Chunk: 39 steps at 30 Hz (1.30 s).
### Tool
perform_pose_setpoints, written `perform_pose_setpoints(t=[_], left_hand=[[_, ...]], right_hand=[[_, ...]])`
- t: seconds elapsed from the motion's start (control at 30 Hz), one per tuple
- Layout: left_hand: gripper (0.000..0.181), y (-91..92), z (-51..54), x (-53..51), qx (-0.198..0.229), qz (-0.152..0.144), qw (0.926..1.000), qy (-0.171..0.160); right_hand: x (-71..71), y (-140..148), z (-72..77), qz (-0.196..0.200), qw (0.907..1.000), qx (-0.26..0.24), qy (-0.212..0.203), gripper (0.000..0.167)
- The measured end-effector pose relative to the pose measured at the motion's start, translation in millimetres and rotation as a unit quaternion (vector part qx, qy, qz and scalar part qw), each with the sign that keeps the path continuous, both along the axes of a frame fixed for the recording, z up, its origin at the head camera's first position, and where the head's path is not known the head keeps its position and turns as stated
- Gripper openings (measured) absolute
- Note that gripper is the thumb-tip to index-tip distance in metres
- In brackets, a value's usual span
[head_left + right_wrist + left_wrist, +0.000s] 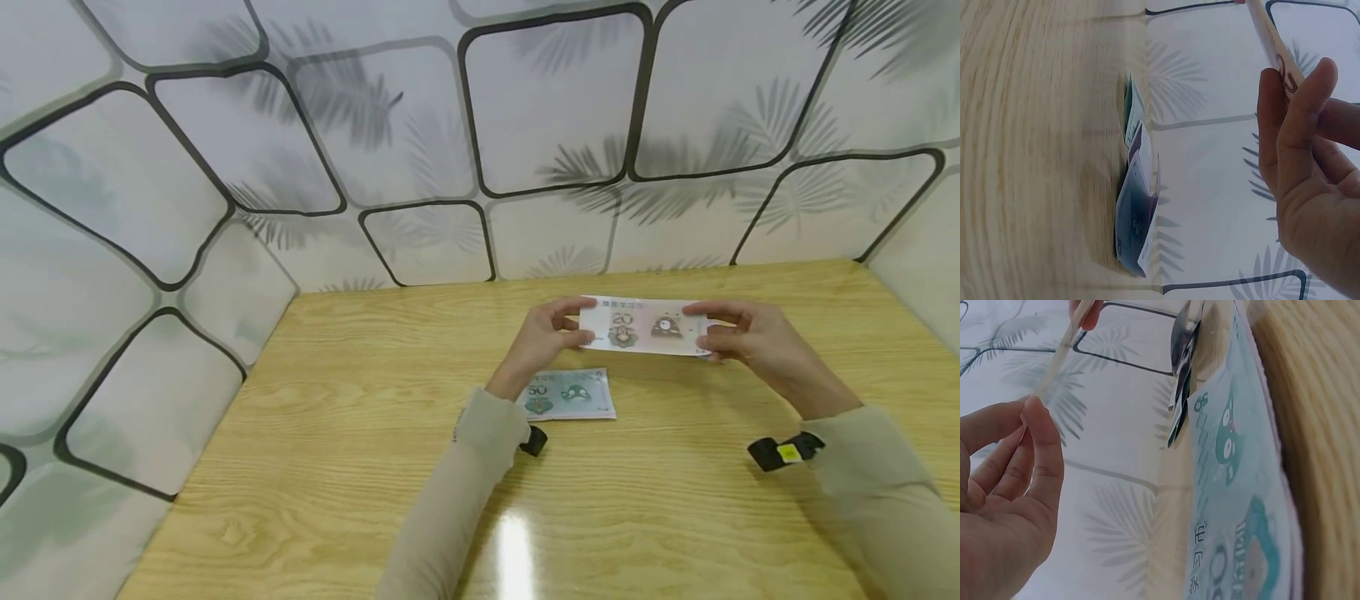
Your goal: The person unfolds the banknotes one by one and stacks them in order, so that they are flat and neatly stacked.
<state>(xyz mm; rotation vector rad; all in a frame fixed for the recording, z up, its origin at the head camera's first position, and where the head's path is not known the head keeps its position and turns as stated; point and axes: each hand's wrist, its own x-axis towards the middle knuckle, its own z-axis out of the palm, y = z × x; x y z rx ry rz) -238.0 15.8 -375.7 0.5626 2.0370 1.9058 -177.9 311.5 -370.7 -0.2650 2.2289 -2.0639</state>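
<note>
A pink note marked 20 is stretched flat between both hands above the table. My left hand pinches its left end between thumb and fingers, and my right hand pinches the right end. Each wrist view shows the note nearly edge-on, as a thin strip. Below and nearer my left wrist, a green note marked 50 lies on the table, its left end partly hidden by my left hand and sleeve. A pink edge shows beneath it in the left wrist view.
The wood-grain table meets a patterned wall covering at its back and left. Folded, dark-looking papers stand farther off in the left wrist view. Folded notes also rise from the tabletop in the right wrist view.
</note>
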Motion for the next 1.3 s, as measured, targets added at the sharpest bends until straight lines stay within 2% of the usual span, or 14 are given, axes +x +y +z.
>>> perform_pose_setpoints(t=[0.43, 0.67, 0.93, 1.3], left_hand=[[0.044, -16.2, 2.7, 3.5, 0.005, 0.002, 1.0000, 0.005], [0.046, -28.9, 3.7, 8.6, -0.006, -0.002, 1.0000, 0.008], [0.047, -39.4, 5.0, 13.2, -0.018, 0.002, 0.9997, 0.019], [0.047, -54.6, 0.1, 20.1, -0.030, 0.012, 0.9992, 0.023]], right_hand=[[-3.0, -15.1, 2.7, 0.005, 1.0000, 0.009, -0.002, 0.038], [-4.1, -24.6, -1.5, 0.021, 0.9997, -0.010, 0.000, 0.037], [-3.7, -33.6, -0.8, 0.033, 0.9994, 0.011, -0.006, 0.037], [-3.0, -46.6, -2.6, 0.043, 0.9986, 0.030, -0.001, 0.034]])
